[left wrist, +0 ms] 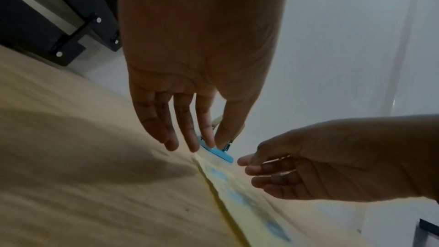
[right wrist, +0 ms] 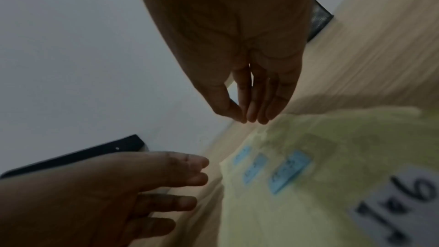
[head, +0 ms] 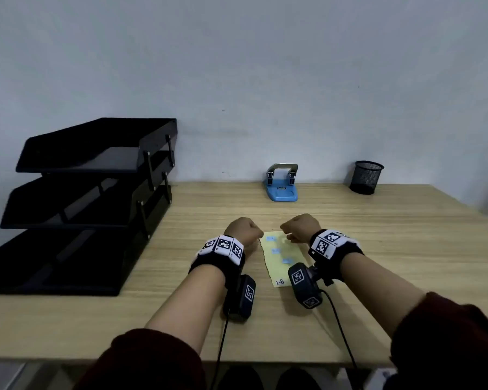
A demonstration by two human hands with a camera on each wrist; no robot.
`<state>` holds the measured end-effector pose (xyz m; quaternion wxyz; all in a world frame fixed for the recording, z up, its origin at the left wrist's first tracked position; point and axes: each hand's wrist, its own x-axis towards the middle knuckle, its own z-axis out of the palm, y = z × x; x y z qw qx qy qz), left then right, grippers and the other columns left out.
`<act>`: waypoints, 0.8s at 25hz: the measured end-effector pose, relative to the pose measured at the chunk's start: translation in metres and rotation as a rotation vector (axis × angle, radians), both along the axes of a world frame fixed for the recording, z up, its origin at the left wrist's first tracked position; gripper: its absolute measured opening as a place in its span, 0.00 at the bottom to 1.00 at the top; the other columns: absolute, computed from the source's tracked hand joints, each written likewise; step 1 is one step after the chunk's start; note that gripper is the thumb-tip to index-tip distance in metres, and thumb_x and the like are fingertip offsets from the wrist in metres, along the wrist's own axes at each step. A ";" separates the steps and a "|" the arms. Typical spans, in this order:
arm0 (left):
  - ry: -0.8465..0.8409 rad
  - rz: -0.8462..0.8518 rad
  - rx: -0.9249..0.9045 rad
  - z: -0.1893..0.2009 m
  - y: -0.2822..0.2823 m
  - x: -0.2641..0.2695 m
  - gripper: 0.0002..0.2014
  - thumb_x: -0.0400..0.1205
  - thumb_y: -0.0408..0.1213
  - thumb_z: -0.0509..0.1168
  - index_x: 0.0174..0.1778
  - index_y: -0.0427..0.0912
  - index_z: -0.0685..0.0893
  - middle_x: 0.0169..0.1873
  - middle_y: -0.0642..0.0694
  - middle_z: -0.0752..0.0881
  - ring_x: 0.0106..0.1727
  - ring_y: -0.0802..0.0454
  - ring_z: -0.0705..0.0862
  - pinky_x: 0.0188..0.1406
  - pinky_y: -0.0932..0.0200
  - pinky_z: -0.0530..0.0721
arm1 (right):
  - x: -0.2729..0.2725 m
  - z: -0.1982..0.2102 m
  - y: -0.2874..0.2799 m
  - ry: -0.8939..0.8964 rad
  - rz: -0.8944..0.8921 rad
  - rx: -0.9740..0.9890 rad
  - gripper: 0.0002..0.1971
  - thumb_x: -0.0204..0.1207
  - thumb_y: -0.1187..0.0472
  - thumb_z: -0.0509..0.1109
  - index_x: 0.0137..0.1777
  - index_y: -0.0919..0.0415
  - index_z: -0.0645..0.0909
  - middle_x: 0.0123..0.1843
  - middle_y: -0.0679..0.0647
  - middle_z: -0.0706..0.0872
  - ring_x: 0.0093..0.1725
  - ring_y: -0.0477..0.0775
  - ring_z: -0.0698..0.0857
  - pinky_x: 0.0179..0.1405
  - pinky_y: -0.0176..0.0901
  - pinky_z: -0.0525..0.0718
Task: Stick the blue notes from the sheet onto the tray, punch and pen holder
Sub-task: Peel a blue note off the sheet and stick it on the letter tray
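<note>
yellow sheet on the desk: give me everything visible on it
The yellow sheet is a pale, thin paper strip lying flat on the wooden desk between both hands. Its left edge looks ragged. Three small blue notes are on its far half; a white label near the front edge reads like "1-6" or "1-8". Neither hand clearly touches it.

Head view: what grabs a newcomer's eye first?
The yellow sheet with small blue notes lies mid-desk, with the left hand and right hand poised at its far end, holding nothing. Behind stand a black three-tier tray at left, a blue punch at centre and a mesh pen holder at right.
</note>
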<state>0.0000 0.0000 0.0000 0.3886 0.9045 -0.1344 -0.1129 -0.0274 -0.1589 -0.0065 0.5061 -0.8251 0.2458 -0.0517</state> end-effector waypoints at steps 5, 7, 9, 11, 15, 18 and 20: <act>-0.020 -0.128 0.265 -0.002 -0.001 -0.001 0.31 0.73 0.40 0.75 0.73 0.44 0.75 0.71 0.42 0.79 0.72 0.45 0.77 0.67 0.56 0.76 | 0.006 -0.002 0.004 0.052 0.128 -0.341 0.13 0.68 0.65 0.77 0.53 0.67 0.89 0.56 0.62 0.91 0.47 0.52 0.84 0.58 0.45 0.86; -0.037 -0.171 0.376 -0.001 -0.003 0.000 0.36 0.72 0.45 0.76 0.77 0.48 0.72 0.74 0.40 0.74 0.75 0.43 0.74 0.71 0.54 0.74 | 0.006 -0.002 0.007 0.065 0.165 -0.429 0.16 0.66 0.62 0.80 0.54 0.66 0.89 0.57 0.60 0.91 0.54 0.53 0.86 0.56 0.41 0.84; -0.032 -0.179 0.440 -0.002 -0.003 0.001 0.37 0.72 0.49 0.75 0.77 0.52 0.72 0.74 0.38 0.71 0.74 0.40 0.73 0.72 0.53 0.74 | 0.007 -0.001 0.008 0.078 0.181 -0.481 0.17 0.64 0.60 0.81 0.53 0.66 0.90 0.55 0.59 0.91 0.58 0.54 0.87 0.55 0.40 0.84; -0.013 -0.179 0.442 -0.004 -0.003 0.002 0.37 0.71 0.51 0.76 0.76 0.53 0.73 0.74 0.38 0.70 0.74 0.39 0.73 0.73 0.51 0.74 | 0.007 -0.001 0.010 0.092 0.193 -0.517 0.16 0.64 0.61 0.81 0.51 0.65 0.91 0.53 0.59 0.92 0.56 0.54 0.88 0.55 0.42 0.86; 0.011 -0.161 0.409 -0.007 -0.001 0.007 0.37 0.69 0.50 0.77 0.75 0.54 0.74 0.72 0.38 0.70 0.73 0.39 0.73 0.73 0.48 0.75 | 0.009 -0.001 0.011 0.089 0.193 -0.516 0.13 0.63 0.62 0.82 0.48 0.65 0.91 0.51 0.59 0.92 0.53 0.54 0.88 0.52 0.43 0.87; 0.019 -0.153 0.399 -0.009 -0.001 0.009 0.37 0.69 0.50 0.77 0.75 0.54 0.74 0.72 0.38 0.69 0.73 0.39 0.73 0.73 0.48 0.75 | 0.010 -0.002 0.012 0.086 0.186 -0.499 0.10 0.64 0.63 0.80 0.45 0.64 0.92 0.49 0.58 0.93 0.48 0.53 0.88 0.45 0.41 0.85; 0.021 -0.153 0.390 -0.010 -0.001 0.010 0.37 0.69 0.49 0.77 0.74 0.53 0.73 0.72 0.39 0.69 0.74 0.40 0.72 0.71 0.48 0.75 | 0.012 -0.003 0.013 0.068 0.167 -0.492 0.09 0.66 0.62 0.79 0.45 0.64 0.92 0.49 0.58 0.93 0.49 0.54 0.89 0.46 0.42 0.86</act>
